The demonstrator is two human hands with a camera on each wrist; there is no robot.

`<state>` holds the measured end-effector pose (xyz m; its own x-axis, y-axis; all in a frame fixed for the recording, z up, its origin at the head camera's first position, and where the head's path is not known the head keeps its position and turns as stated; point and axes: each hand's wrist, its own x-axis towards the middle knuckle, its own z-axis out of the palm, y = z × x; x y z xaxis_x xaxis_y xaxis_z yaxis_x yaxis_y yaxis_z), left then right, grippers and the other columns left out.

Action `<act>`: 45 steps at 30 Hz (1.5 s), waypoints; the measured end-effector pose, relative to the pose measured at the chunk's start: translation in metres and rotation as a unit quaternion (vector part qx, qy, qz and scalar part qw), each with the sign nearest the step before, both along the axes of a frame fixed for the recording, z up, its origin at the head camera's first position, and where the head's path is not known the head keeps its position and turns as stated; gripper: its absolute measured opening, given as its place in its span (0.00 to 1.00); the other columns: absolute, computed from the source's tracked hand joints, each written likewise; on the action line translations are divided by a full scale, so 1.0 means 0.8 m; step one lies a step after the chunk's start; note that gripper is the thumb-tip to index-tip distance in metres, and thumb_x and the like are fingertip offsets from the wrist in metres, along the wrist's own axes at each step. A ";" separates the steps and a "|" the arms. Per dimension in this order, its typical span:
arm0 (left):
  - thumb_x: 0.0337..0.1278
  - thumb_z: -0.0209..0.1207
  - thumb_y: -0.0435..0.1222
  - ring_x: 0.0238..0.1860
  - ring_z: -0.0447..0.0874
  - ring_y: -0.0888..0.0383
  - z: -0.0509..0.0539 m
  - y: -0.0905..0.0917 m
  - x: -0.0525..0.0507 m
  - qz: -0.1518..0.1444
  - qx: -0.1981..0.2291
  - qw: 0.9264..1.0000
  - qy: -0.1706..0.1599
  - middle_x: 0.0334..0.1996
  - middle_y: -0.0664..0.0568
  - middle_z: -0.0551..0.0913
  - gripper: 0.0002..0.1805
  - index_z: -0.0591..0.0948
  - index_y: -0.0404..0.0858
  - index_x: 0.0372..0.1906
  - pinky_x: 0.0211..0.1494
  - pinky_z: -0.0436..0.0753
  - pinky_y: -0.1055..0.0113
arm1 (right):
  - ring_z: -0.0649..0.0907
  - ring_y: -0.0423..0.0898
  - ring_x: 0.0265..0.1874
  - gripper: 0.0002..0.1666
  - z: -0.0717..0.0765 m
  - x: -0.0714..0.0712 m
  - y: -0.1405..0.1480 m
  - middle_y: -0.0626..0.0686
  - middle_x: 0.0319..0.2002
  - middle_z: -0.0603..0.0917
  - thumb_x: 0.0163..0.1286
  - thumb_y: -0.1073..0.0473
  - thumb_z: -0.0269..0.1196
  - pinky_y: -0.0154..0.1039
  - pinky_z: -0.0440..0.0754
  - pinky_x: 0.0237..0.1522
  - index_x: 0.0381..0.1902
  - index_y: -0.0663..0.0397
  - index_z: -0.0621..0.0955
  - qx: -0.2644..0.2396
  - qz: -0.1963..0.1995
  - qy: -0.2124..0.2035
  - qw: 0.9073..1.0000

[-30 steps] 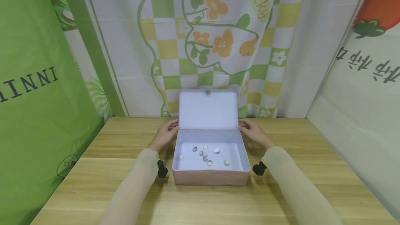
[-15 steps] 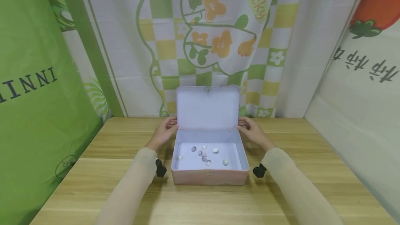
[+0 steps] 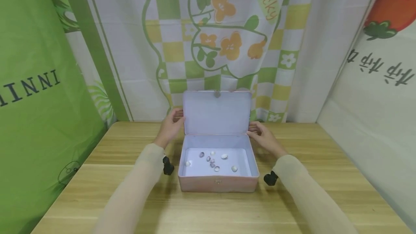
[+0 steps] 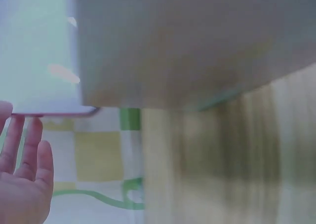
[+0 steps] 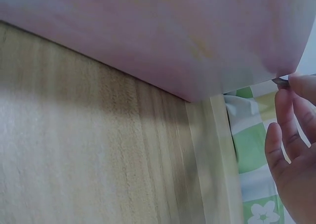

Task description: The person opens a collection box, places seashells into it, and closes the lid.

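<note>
In the head view a pink metal box [image 3: 218, 184] stands on the table, its white-lined lid [image 3: 216, 113] raised at the back. Several small seashells [image 3: 224, 156] lie scattered on the box's pale floor. My left hand [image 3: 170, 125] pinches the lid's left edge about halfway up, thumb on the inner face. In the left wrist view the other fingers of that hand [image 4: 27, 179] reach behind the edge. My right hand [image 3: 264, 138] holds the lid low on its right edge, near the hinge. In the right wrist view its thumb and fingers [image 5: 285, 110] meet at the lid's corner.
The wooden table [image 3: 113, 198] extends around the box. Behind it hangs a patterned curtain [image 3: 227, 60], close to the lid. A green cloth [image 3: 42, 125] flanks the left side and a white cloth [image 3: 370, 118] the right. Black wrist devices [image 3: 168, 166] sit beside the box.
My left hand has slid up the lid's left edge from near the hinge. The lid has swung slightly forward. My right hand stays low, and the seashells lie as before.
</note>
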<state>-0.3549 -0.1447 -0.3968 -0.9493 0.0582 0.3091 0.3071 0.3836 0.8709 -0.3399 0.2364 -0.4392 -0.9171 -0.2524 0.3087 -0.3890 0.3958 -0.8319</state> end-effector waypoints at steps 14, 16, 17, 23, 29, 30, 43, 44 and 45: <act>0.72 0.58 0.42 0.57 0.78 0.44 0.029 0.007 0.014 0.026 0.083 0.996 0.027 0.58 0.40 0.80 0.19 0.76 0.37 0.61 0.61 0.78 0.52 | 0.81 0.65 0.52 0.23 -0.003 -0.002 -0.001 0.72 0.55 0.79 0.74 0.64 0.62 0.39 0.84 0.47 0.62 0.71 0.72 -0.006 0.001 0.002 1.000; 0.72 0.58 0.43 0.57 0.78 0.44 0.030 0.006 0.016 0.026 0.092 0.995 0.020 0.58 0.40 0.80 0.20 0.76 0.37 0.61 0.61 0.77 0.52 | 0.82 0.64 0.51 0.23 -0.002 -0.001 -0.001 0.72 0.56 0.79 0.74 0.63 0.62 0.41 0.85 0.47 0.62 0.70 0.72 -0.003 -0.001 -0.002 1.000; 0.72 0.58 0.43 0.58 0.78 0.44 0.030 0.006 0.018 0.025 0.095 0.995 0.018 0.58 0.40 0.79 0.20 0.76 0.37 0.62 0.62 0.77 0.52 | 0.82 0.64 0.51 0.23 -0.001 0.000 -0.001 0.71 0.56 0.79 0.75 0.63 0.61 0.43 0.85 0.47 0.62 0.69 0.72 -0.001 -0.001 -0.004 1.000; 0.72 0.58 0.45 0.59 0.77 0.46 0.032 0.005 0.025 0.019 0.096 0.995 0.003 0.59 0.42 0.79 0.20 0.76 0.40 0.62 0.62 0.77 0.51 | 0.84 0.62 0.48 0.26 0.006 0.010 0.001 0.70 0.57 0.79 0.75 0.59 0.62 0.56 0.83 0.51 0.65 0.66 0.73 0.004 -0.010 -0.028 1.000; 0.72 0.58 0.47 0.60 0.77 0.45 0.035 0.003 0.032 0.012 0.083 0.996 0.001 0.59 0.42 0.79 0.21 0.76 0.41 0.62 0.63 0.75 0.50 | 0.85 0.59 0.45 0.27 0.018 0.023 0.005 0.68 0.54 0.81 0.76 0.56 0.61 0.59 0.82 0.49 0.66 0.65 0.72 0.039 -0.009 -0.024 0.999; 0.72 0.58 0.46 0.59 0.77 0.45 0.035 0.003 0.034 0.011 0.081 0.997 0.002 0.59 0.42 0.79 0.21 0.76 0.41 0.62 0.63 0.75 0.50 | 0.85 0.59 0.44 0.27 0.021 0.025 0.005 0.68 0.54 0.81 0.76 0.55 0.60 0.59 0.83 0.49 0.66 0.64 0.72 0.042 -0.010 -0.025 0.999; 0.71 0.60 0.44 0.58 0.78 0.46 0.030 -0.003 0.052 -0.006 0.079 0.997 0.012 0.56 0.43 0.82 0.17 0.79 0.40 0.57 0.65 0.74 0.50 | 0.84 0.62 0.42 0.19 0.045 0.062 0.002 0.64 0.46 0.83 0.76 0.59 0.60 0.42 0.85 0.43 0.56 0.69 0.75 0.013 0.009 -0.003 1.000; 0.71 0.60 0.45 0.59 0.78 0.46 0.030 -0.005 0.053 -0.010 0.074 0.997 0.013 0.56 0.43 0.81 0.17 0.79 0.41 0.57 0.65 0.74 0.50 | 0.84 0.61 0.41 0.18 0.047 0.064 0.000 0.63 0.45 0.83 0.76 0.60 0.60 0.43 0.85 0.42 0.55 0.69 0.76 0.011 0.014 0.001 1.000; 0.71 0.60 0.45 0.59 0.78 0.46 0.029 -0.006 0.054 -0.012 0.071 0.997 0.015 0.56 0.43 0.82 0.18 0.79 0.41 0.57 0.65 0.73 0.50 | 0.84 0.60 0.40 0.17 0.048 0.066 -0.002 0.63 0.43 0.84 0.76 0.60 0.60 0.42 0.85 0.41 0.54 0.69 0.77 0.013 0.021 0.009 1.000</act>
<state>-0.3118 -0.1495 -0.3735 -0.9385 0.0350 0.3435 0.3410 0.2498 0.9063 -0.2870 0.2347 -0.4005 -0.8996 -0.2986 0.3186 -0.4210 0.3993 -0.8145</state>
